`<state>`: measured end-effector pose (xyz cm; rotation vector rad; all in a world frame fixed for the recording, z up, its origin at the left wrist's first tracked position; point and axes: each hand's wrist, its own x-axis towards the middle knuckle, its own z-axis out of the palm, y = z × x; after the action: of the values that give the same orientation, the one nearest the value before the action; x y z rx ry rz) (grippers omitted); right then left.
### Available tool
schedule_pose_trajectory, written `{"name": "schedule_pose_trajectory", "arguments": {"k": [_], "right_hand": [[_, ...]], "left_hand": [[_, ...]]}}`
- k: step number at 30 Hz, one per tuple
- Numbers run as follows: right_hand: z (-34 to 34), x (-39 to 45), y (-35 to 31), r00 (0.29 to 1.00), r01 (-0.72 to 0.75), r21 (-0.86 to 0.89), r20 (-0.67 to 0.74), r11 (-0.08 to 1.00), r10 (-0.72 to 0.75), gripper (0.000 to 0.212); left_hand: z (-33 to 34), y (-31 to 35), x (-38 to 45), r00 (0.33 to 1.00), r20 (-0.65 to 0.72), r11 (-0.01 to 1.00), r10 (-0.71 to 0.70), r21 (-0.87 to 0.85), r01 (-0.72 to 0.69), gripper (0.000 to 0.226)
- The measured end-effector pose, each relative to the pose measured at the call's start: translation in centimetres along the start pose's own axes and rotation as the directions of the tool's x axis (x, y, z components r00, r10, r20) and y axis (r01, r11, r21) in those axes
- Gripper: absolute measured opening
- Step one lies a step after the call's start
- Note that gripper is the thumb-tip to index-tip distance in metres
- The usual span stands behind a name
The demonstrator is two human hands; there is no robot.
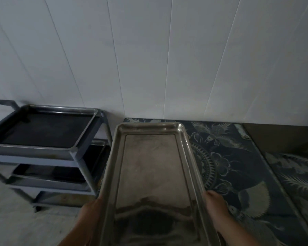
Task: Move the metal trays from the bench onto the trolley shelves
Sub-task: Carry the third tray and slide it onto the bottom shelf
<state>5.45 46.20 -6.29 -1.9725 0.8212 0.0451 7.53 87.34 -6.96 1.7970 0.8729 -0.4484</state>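
A long rectangular metal tray [150, 167] is held in front of me, above the bench edge, its far end pointing at the wall. My left hand [91, 212] grips its left rim and my right hand [216, 206] grips its right rim near the close end. The steel trolley [73, 153] stands to the left against the wall. A dark tray [43, 128] lies on its top shelf and another tray [48, 173] on the middle shelf. The bottom shelf is mostly hidden.
The bench [247, 171] on the right is covered with a dark blue cloth patterned with birds and flowers. A white panelled wall [149, 59] runs behind everything. Pale floor [16, 219] shows below the trolley at the lower left.
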Motion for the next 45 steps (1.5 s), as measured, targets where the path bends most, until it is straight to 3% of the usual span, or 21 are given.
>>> {"name": "schedule_pose_trajectory", "arguments": {"k": [9,17,26,37,41,45], "right_hand": [[0.7,-0.9,-3.6,0.984,0.148,0.01,0.102,0.989,-0.148,0.027],[5.3,-4.0,-7.2,0.955,0.194,0.116,0.204,0.974,-0.214,0.026],[14.5,-13.8,-10.5,0.879,0.336,0.093,0.325,0.937,-0.348,0.021],[29.3,-34.0,-12.3,0.7,0.441,0.107,0.581,0.891,-0.416,0.02],[34.1,-40.0,-12.0,0.636,0.492,0.099,0.638,0.865,-0.434,0.027],[38.0,-44.6,-12.3,0.578,0.494,0.083,0.713,0.866,-0.398,0.017]], "left_hand": [[-3.5,-1.3,-4.7,0.967,-0.159,0.969,0.198,-0.113,-0.218,0.04],[-9.3,-5.4,-7.8,0.939,-0.272,0.931,0.208,-0.24,-0.275,0.042],[-20.8,-14.5,-12.2,0.913,-0.391,0.906,0.115,-0.335,-0.257,0.045],[-36.5,-30.8,-21.8,0.787,-0.61,0.828,-0.095,-0.488,-0.278,0.038],[-40.0,-35.8,-24.9,0.709,-0.679,0.843,-0.192,-0.484,-0.235,0.038],[-43.3,-40.0,-25.6,0.666,-0.702,0.85,-0.254,-0.49,-0.192,0.039]]}}
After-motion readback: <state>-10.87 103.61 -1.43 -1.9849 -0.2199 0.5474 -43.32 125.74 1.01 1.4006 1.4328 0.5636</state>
